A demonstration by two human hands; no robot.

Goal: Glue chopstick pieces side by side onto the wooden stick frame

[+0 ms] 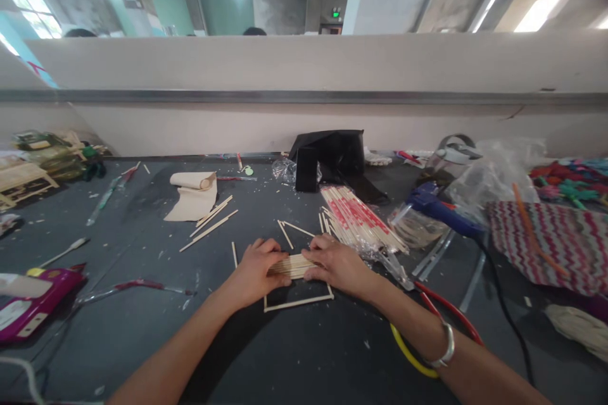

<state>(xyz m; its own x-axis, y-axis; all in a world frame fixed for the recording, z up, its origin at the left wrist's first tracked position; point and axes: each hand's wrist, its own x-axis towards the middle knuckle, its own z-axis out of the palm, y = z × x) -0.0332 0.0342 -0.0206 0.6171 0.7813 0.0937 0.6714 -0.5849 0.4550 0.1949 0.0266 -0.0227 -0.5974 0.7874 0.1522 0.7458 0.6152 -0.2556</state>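
A row of thin wooden sticks (293, 265) lies side by side on the dark table (313, 354), on top of a square stick frame (299, 302). My left hand (256, 267) presses on the row's left end with fingers curled over it. My right hand (335, 262) presses on the right end the same way; a silver bangle (444, 350) sits on that wrist. Both hands squeeze the sticks together from the sides.
A bundle of wrapped chopsticks (357, 218) lies just right of my hands. Loose sticks (211, 221) and a paper roll (194, 193) lie to the left. A blue glue gun (439, 207), red-and-yellow-handled cutters (430, 319), a black bag (332, 155) and a zigzag cloth (551, 240) surround them.
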